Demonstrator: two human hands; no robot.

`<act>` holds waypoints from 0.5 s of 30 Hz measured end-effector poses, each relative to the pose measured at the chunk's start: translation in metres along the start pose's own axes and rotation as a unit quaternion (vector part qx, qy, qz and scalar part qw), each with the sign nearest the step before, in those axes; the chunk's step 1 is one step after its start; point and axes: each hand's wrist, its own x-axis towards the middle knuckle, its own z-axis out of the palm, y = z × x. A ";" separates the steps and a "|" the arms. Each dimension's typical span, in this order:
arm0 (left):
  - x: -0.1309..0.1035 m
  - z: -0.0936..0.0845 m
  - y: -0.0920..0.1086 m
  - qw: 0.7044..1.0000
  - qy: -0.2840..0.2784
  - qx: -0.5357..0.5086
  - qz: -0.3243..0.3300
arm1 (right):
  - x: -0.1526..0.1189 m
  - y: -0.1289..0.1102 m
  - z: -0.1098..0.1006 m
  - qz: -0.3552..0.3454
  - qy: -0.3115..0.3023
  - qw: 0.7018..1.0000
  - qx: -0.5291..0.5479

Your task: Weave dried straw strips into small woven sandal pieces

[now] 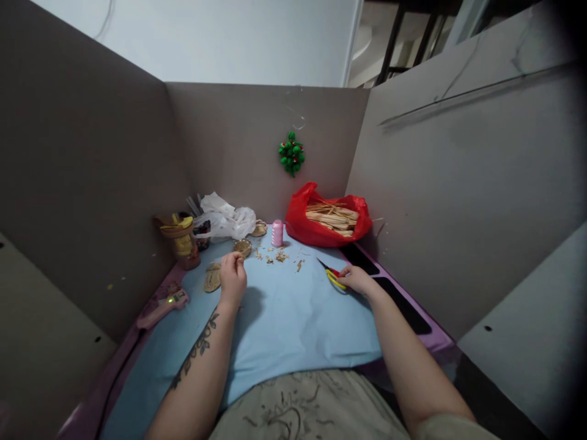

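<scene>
My right hand (358, 280) has its fingers on a pair of scissors (336, 278) with red and yellow handles, the dark blades pointing away to the left over the blue cloth (293, 318). Raised above the cloth, my left hand (233, 278) is closed in a pinch; whatever small thing sits between its fingertips is too small to make out. Just left of that hand lies a flat, tan woven oval piece (212, 277). A small round woven piece (242, 247) sits right behind the fingers. Tan scraps (280, 255) are scattered beyond my hands.
A red bag (302, 223) of dry tan strips stands at the back right. Near it is a pink spool (277, 233). A white plastic bag (229, 220), a pot of tools (183, 244) and a pink glue gun (165, 308) line the left. Grey partitions (257, 134) enclose the table.
</scene>
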 end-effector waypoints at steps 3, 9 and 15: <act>0.001 -0.001 0.000 1.000 0.009 0.004 0.003 | -0.007 -0.004 -0.006 -0.004 -0.052 0.993 0.106; 0.002 0.000 -0.005 1.000 0.018 0.010 0.010 | -0.016 -0.009 -0.004 -0.106 -0.068 0.963 0.240; 0.002 0.000 -0.006 1.000 0.018 0.008 0.010 | -0.015 -0.008 0.010 -0.155 -0.034 0.953 0.258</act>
